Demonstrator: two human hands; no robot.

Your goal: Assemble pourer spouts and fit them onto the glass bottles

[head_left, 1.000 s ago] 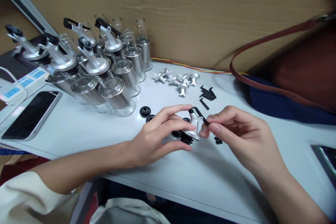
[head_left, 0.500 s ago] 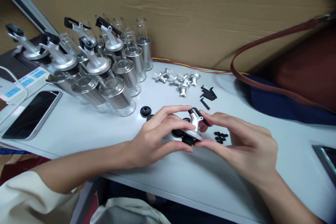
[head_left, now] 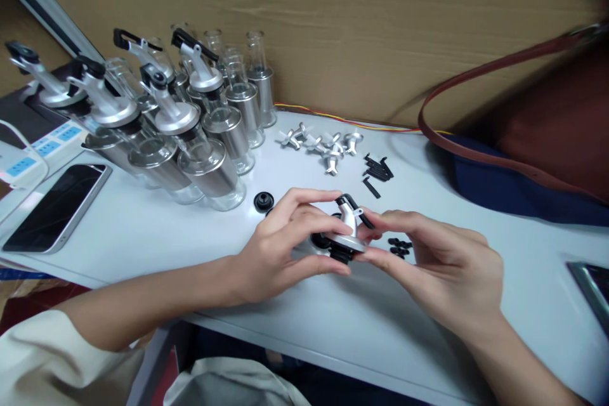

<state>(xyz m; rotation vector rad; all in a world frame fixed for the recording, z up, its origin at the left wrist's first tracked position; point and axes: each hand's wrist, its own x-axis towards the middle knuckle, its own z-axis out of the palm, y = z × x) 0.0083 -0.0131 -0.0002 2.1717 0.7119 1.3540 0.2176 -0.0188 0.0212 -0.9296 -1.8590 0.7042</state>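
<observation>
Above the near part of the pale table, a silver pourer is held between the two hands, slightly tilted. It is grasped by the left hand at several places: the tip is met by the forefinger, the neck is steadied by the middle finger, and the black stopper is backed from below by the thumb, probably so that the piece cannot turn or slip. By the right hand it is pinched between the thumb, set near the flange, and the forefinger, laid at the lower end of the black lever, seemingly so that lever and body can be pressed toward each other. Whether it is touched by the remaining right fingers cannot be told.

Small black pieces are gathered just beyond the right thumb, and a round black seal is placed past the left hand, apparently for easy reach. Farther off, loose levers and spare spouts are grouped by kind, presumably for quick picking. Toward the back left, glass bottles are stood close together, several topped with pourers, perhaps to be kept from the elbows
</observation>
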